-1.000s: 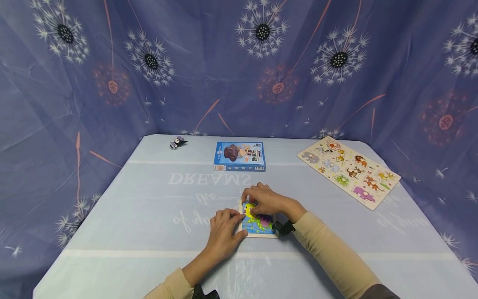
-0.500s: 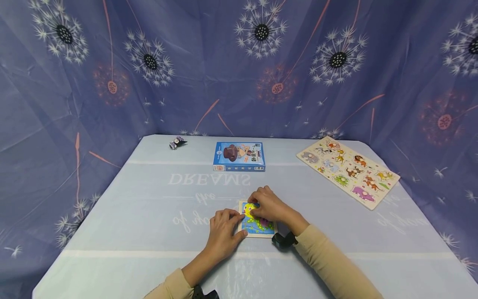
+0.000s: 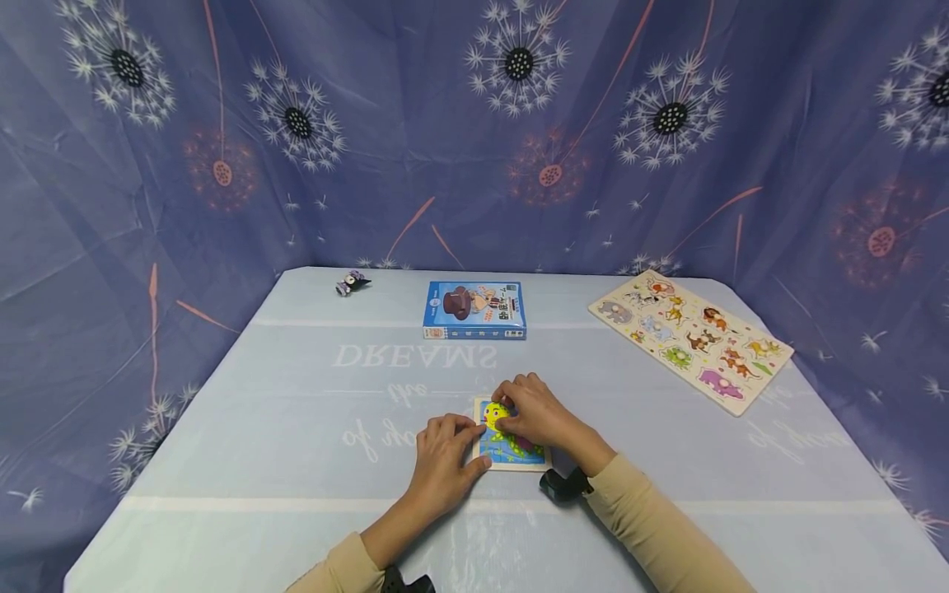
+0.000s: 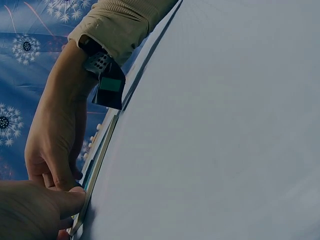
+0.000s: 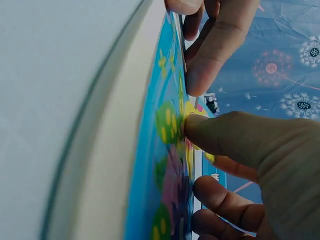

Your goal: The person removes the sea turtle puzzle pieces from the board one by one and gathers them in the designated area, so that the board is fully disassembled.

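A small jigsaw puzzle (image 3: 511, 466) in a pale wooden frame lies on the table, its picture a yellow-headed, green-spotted animal on blue. My left hand (image 3: 443, 461) holds the frame at its left side, thumb by the near corner and index fingertip on the picture's edge. Over the upper part, my right hand (image 3: 539, 409) has thumb and index finger pinching a yellow puzzle piece (image 5: 192, 108) at the animal's head. The right hand covers much of the picture's right side. In the right wrist view the left fingertip (image 5: 202, 75) is close to the right thumb (image 5: 200, 131).
Behind the puzzle lies a blue game box (image 3: 474, 309). A wooden animal peg puzzle (image 3: 693, 339) lies at an angle to the right. At the far left is a small dark figurine (image 3: 352, 283). A dandelion-print curtain (image 3: 415, 148) surrounds the table.
The right hand's fingers have drawn back slightly from the puzzle's upper left corner to the right, uncovering that corner. The left hand stays in place.
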{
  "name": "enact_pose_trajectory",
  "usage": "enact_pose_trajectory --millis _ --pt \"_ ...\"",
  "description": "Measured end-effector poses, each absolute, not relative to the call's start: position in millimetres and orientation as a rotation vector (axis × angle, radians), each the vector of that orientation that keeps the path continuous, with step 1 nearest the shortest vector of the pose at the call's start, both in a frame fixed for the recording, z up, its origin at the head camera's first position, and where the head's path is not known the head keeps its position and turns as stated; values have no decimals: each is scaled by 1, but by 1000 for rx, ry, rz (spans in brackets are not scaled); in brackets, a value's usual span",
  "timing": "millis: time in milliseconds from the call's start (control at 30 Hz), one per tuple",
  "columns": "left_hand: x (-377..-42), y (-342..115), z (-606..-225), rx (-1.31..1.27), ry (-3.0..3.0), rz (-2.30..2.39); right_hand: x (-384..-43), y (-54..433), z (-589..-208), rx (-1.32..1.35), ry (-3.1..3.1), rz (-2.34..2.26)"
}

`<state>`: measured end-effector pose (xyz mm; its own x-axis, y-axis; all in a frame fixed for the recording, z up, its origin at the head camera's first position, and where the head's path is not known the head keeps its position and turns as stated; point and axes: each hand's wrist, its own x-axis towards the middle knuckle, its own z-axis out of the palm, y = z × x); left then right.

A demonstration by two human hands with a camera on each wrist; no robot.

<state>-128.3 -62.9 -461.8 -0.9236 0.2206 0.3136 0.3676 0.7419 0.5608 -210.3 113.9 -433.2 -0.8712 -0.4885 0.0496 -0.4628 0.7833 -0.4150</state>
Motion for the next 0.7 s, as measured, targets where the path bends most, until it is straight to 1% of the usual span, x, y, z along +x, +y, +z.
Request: enact_pose_trajectory --millis 700 --pt "-128 -63 -460 -463 -2717 -940 -215 113 -436 -830 2927 -664"
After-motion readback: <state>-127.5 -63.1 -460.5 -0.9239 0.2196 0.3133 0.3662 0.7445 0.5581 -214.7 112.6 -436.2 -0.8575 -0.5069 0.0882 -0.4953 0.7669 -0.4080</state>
